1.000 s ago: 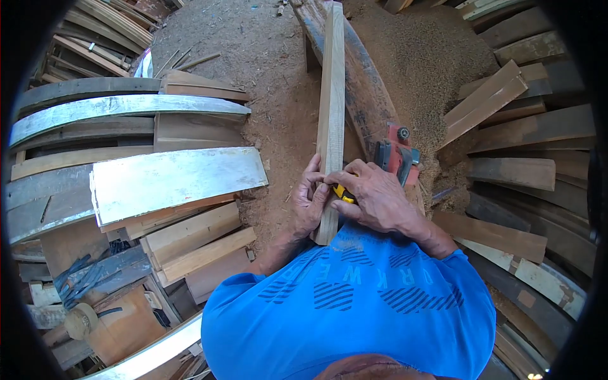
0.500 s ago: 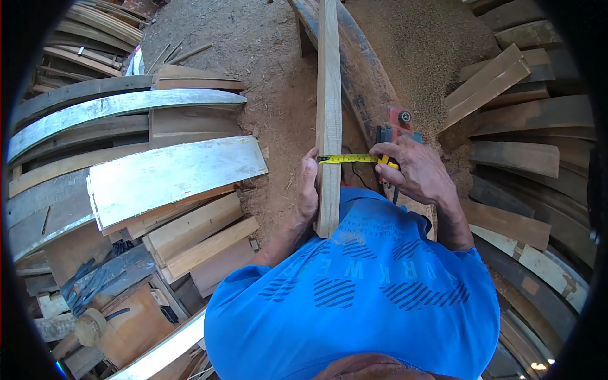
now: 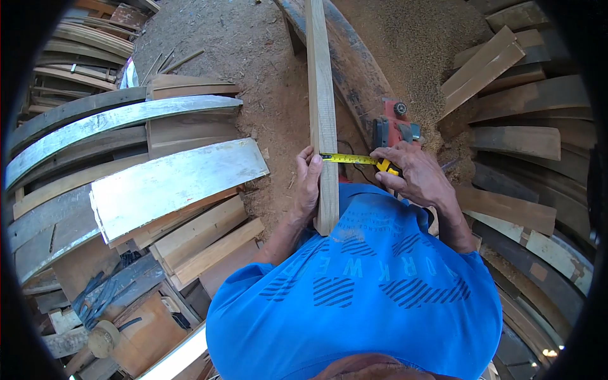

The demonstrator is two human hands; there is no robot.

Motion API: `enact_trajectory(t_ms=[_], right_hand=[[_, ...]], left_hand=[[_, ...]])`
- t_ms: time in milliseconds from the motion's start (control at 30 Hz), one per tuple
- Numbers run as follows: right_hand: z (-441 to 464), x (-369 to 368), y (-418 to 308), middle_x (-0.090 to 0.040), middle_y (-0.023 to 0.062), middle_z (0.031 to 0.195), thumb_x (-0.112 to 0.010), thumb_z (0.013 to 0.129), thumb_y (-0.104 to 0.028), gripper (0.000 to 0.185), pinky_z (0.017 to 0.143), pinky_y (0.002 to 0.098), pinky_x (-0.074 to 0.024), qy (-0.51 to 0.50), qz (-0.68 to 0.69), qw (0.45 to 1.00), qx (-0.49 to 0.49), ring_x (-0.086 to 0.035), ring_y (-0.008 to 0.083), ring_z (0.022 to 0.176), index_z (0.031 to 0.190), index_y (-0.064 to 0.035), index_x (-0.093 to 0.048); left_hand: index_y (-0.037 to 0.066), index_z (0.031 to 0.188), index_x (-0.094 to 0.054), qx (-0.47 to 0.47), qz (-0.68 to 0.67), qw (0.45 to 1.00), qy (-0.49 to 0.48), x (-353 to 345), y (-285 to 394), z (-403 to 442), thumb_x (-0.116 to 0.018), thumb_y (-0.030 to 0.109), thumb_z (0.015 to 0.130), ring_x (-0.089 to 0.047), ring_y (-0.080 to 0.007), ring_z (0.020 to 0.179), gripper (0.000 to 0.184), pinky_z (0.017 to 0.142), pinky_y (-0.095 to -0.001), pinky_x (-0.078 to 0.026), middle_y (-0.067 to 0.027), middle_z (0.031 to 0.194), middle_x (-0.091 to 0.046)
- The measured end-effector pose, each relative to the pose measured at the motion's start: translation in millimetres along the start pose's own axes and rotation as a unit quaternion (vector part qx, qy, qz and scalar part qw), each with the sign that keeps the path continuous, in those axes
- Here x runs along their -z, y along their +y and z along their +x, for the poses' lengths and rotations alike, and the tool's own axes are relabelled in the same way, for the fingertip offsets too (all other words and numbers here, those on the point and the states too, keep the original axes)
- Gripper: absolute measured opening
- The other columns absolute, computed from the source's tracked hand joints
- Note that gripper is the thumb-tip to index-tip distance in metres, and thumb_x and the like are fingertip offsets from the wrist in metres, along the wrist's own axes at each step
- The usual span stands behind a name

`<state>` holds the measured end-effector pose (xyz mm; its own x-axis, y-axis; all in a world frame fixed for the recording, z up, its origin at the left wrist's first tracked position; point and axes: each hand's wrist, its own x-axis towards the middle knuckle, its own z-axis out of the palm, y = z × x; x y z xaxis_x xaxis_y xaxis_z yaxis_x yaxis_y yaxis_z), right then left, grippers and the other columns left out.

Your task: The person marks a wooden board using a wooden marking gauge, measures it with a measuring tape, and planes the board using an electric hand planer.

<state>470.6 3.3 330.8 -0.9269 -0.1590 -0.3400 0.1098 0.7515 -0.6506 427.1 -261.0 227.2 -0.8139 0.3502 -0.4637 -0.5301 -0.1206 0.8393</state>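
Note:
A long squared wooden beam runs away from my chest, its near end by my blue shirt. My left hand grips the beam's left side, thumb up beside the end of the tape blade. Some of its fingers are hidden by the wood. Closed around a yellow and black tape measure, my right hand is to the right of the beam. The yellow blade stretches between the hands, across the beam's top face.
A red power tool sits beyond my right hand, on a worn curved plank bench under the beam. Stacked boards lie left, among them a whitish panel. More planks are piled right. Sawdust covers the ground.
The view has shifted slightly, so the beam's far end appears further left. Both hands keep their hold, and the tape blade still spans the beam.

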Motion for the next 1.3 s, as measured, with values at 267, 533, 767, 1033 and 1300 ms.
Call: enact_trajectory(t_ms=[267,533,767,1033,1300], right_hand=[[2.2,1.0,-2.3,-0.064,0.0176,0.114,-0.067,0.092,-0.042,0.052,0.100,0.0465,-0.0460,-0.027,0.005,0.999,-0.016,-0.061,0.0357,0.115,0.134,-0.0120,-0.063],[3.4,-0.3,-5.0,-0.065,0.0186,0.113,-0.066,0.092,-0.040,0.049,0.099,0.0470,-0.0465,0.004,0.010,1.000,-0.002,-0.062,0.0365,0.113,0.132,-0.0105,-0.064],[8.6,7.0,-2.6,-0.068,0.0178,0.108,-0.066,0.089,-0.032,0.041,0.092,0.0449,-0.0500,0.052,0.074,0.996,-0.005,-0.065,0.0362,0.102,0.122,-0.0078,-0.068],[5.4,-1.2,14.9,-0.069,0.0171,0.113,-0.065,0.090,-0.035,0.042,0.094,0.0455,-0.0491,0.066,0.075,0.995,0.023,-0.065,0.0358,0.105,0.123,-0.0085,-0.068],[8.3,0.1,12.6,-0.070,0.0154,0.115,-0.064,0.092,-0.038,0.043,0.093,0.0456,-0.0493,0.047,0.033,0.998,0.013,-0.064,0.0335,0.110,0.125,-0.0115,-0.068]], left_hand=[[-0.007,0.146,-0.024,-0.011,0.037,0.999,0.005,5.0,-1.7,0.2,-0.054,0.058,0.099,-0.048,-0.0220,0.122,0.085,0.106,-0.0350,-0.041,-0.0185,0.135,-0.042],[-0.004,0.155,-0.007,-0.017,-0.002,1.000,-0.008,2.7,3.6,-1.4,-0.062,0.062,0.093,-0.048,-0.0236,0.123,0.105,0.107,-0.0380,-0.040,-0.0194,0.140,-0.040],[0.000,0.159,-0.012,0.017,0.094,0.986,-0.135,7.8,38.0,-7.6,-0.075,0.047,0.077,-0.042,-0.0275,0.139,0.114,0.115,-0.0398,-0.035,-0.0206,0.150,-0.040],[-0.001,0.152,-0.034,0.039,-0.030,0.993,-0.103,73.7,70.6,-8.9,-0.073,0.031,0.088,-0.059,-0.0231,0.121,0.082,0.104,-0.0391,-0.049,-0.0150,0.135,-0.058],[-0.003,0.144,-0.045,0.007,0.101,0.993,-0.052,104.0,18.4,26.4,-0.076,0.042,0.091,-0.063,-0.0212,0.115,0.076,0.099,-0.0372,-0.053,-0.0140,0.127,-0.064]])
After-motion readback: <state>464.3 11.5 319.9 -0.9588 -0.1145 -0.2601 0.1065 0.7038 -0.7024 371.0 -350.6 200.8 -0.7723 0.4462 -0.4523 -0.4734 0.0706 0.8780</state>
